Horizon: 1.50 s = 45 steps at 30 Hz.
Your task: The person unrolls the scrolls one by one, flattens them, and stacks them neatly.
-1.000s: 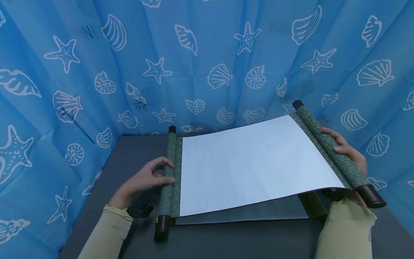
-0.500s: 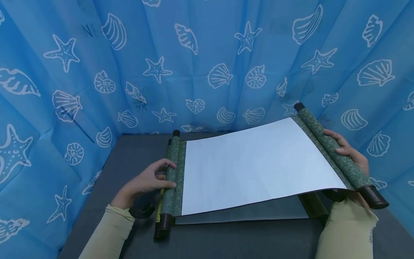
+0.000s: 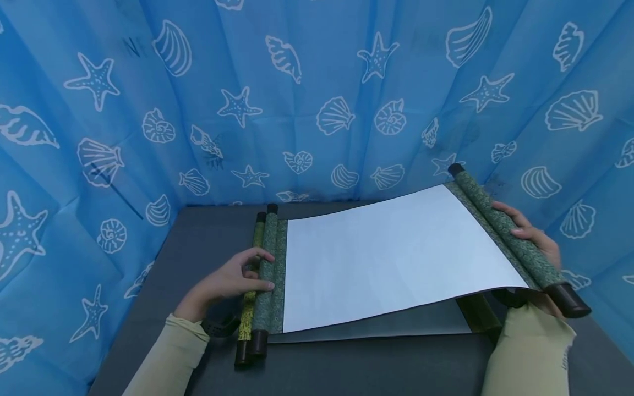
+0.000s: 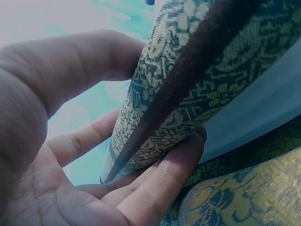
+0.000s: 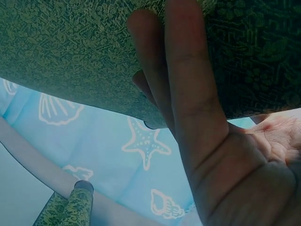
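Over the desk's right edge, a scroll's roller is raised.
Right hand (image 3: 532,242) curls its fingers round the green roller (image 3: 505,225), white sheet (image 3: 391,258) sloping down to the left roller (image 3: 268,275) lying toward the desk's (image 3: 198,231) left edge, where the left hand (image 3: 225,283) wraps fingers and thumb around it.
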{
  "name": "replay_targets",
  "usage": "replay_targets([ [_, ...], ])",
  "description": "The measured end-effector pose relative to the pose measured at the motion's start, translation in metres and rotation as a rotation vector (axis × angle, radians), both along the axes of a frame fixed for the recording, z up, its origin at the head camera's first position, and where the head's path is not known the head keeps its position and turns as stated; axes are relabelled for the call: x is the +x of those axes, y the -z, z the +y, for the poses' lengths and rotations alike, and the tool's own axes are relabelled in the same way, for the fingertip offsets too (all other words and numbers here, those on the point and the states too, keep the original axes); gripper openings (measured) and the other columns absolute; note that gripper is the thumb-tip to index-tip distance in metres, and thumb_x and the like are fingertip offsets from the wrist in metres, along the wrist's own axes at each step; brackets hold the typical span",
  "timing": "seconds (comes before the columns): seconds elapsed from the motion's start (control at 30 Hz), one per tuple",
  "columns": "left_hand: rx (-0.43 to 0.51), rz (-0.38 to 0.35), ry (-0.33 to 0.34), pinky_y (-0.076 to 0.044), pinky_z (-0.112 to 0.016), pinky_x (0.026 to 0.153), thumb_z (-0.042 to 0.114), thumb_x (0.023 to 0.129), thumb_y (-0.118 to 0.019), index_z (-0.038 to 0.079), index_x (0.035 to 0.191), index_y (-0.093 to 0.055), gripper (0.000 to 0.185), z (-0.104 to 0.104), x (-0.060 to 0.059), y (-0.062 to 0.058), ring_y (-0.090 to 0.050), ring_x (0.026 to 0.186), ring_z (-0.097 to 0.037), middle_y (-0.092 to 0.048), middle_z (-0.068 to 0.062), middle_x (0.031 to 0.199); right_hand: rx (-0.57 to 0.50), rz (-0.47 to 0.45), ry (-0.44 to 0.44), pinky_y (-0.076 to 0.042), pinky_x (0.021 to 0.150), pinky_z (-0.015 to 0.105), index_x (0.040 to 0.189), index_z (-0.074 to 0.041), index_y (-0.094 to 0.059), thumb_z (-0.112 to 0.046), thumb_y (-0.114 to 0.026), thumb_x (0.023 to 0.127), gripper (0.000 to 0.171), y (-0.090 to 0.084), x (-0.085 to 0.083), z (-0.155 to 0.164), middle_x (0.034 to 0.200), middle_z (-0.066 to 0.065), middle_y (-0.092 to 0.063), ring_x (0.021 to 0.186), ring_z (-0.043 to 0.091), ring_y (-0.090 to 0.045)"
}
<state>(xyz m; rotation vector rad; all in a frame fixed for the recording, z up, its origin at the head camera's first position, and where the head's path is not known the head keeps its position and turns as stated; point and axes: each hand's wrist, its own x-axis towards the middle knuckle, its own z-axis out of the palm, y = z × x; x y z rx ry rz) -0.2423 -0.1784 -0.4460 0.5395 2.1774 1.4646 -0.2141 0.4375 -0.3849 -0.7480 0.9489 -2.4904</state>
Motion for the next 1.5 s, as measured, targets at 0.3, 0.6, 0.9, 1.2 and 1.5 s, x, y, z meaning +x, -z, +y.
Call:
replay_targets([
  [0.3,-0.033,0.002,-0.021,-0.036,-0.028,0.054,0.025,0.096,-0.082,0.014,0.147,-0.053,0.060,0.002,0.003,0.000,-0.033,0.058,-0.012,-0.035,-0.021,0.152,-0.151,-0.067,-0.168,-0.049,0.114,0.056,0.169,-0.021,-0.026,-0.018,0.019,0.104,0.079,0.004,-0.003,-0.002,0.159,0.020,-0.046,0.140,0.047,-0.054],
  [0.6,-0.052,0.022,-0.039,-0.039,-0.031,0.056,0.023,0.096,-0.081,0.008,0.146,-0.053,0.059,0.001,0.006,-0.002,-0.041,0.060,-0.013,-0.039,-0.025,0.155,0.107,-0.012,0.038,-0.059,0.103,0.042,0.166,-0.026,-0.033,-0.010,0.008,0.110,0.071,0.008,-0.005,0.004,0.154,0.006,-0.052,0.128,0.035,-0.066],
  [0.9,-0.065,0.024,-0.054,-0.037,-0.031,0.052,0.023,0.097,-0.080,0.008,0.145,-0.054,0.056,-0.001,0.007,0.002,-0.036,0.056,-0.012,-0.046,-0.027,0.148,0.183,0.005,0.046,-0.057,0.106,0.036,0.168,-0.027,-0.029,-0.010,0.006,0.112,0.068,0.016,-0.008,0.007,0.161,-0.001,-0.043,0.138,0.023,-0.060],
  [1.2,-0.082,0.032,-0.059,-0.037,-0.033,0.052,0.025,0.098,-0.080,0.009,0.145,-0.054,0.056,-0.001,0.008,0.002,-0.036,0.055,-0.013,-0.056,-0.022,0.132,0.719,0.166,0.368,-0.036,0.104,0.012,0.170,-0.033,-0.019,-0.012,-0.013,0.117,0.057,0.021,-0.009,0.011,0.175,-0.015,-0.003,0.156,-0.006,-0.014],
  [1.5,-0.087,0.022,-0.045,-0.040,-0.036,0.054,0.030,0.098,-0.080,0.011,0.144,-0.055,0.056,0.009,0.003,0.003,-0.037,0.056,-0.014,-0.055,-0.021,0.133,0.448,0.088,0.139,-0.047,0.110,0.022,0.170,-0.029,-0.024,-0.010,-0.003,0.115,0.062,0.021,-0.006,0.023,0.168,-0.016,-0.033,0.147,0.002,-0.046],
])
